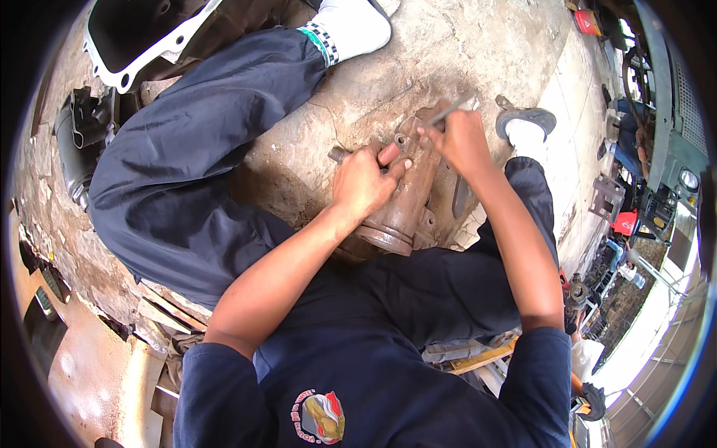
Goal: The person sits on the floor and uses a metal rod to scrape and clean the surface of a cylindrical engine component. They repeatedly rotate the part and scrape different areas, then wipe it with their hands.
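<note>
Between my legs lies a brown, grimy cylindrical metal housing (409,196), with its round flanged end toward me. My left hand (364,181) rests against its left side, fingers curled around a short rod. The rod's reddish end (388,154) shows by the thumb, and a dark end sticks out on the far side of the hand; its kind is unclear. Over the far end of the housing, my right hand (461,142) is closed on a thin grey metal tool (452,110), held at a slant. The tool's lower tip is hard to make out.
A large metal casing with a pale flange (176,42) lies at the far left, and a dark cylindrical part (72,153) beside my left knee. A flat dark blade-like piece (461,196) sits right of the housing. Red containers (626,222) and a vehicle (678,142) stand far right.
</note>
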Tool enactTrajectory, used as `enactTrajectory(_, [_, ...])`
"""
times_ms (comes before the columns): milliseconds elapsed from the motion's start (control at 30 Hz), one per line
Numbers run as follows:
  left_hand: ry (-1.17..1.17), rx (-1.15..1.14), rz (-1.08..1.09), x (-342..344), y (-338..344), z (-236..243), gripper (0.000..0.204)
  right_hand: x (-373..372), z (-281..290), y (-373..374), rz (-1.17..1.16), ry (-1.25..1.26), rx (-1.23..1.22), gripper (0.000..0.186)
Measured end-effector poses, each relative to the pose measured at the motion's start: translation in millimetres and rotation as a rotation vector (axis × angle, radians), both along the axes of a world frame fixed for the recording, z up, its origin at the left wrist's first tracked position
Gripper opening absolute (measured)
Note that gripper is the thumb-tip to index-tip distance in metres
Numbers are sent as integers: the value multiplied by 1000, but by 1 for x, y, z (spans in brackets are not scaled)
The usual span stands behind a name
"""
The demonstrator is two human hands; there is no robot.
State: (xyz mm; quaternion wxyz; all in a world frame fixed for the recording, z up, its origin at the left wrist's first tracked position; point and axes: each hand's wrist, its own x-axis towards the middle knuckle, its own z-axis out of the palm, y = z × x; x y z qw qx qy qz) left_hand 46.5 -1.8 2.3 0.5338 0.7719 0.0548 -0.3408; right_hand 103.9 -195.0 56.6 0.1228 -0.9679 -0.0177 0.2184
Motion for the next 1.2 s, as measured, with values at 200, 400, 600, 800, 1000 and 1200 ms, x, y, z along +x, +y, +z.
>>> enactTrajectory(200, [20, 7, 6, 3, 3, 1, 51, 4, 2, -2, 92, 2, 44, 32])
enactTrajectory(400, [-10, 2, -2, 2, 0, 2, 50, 13, -14, -12, 95, -9, -88, 29])
enactTrajectory(600, [12, -10, 7, 0, 0, 1, 50, 5, 4, -1, 107, 11, 37, 27])
enactTrajectory(800, [6, -7, 4, 3, 2, 3, 49, 9, -6, -5, 126, 74, -23, 26])
enactTrajectory(1000, [20, -20, 5, 3, 2, 0, 49, 16, -9, -1, 116, -8, -27, 29])
enactTrajectory(1200, [4, -10, 26, -2, 0, -1, 50, 0, -7, -5, 157, -80, 41, 30])
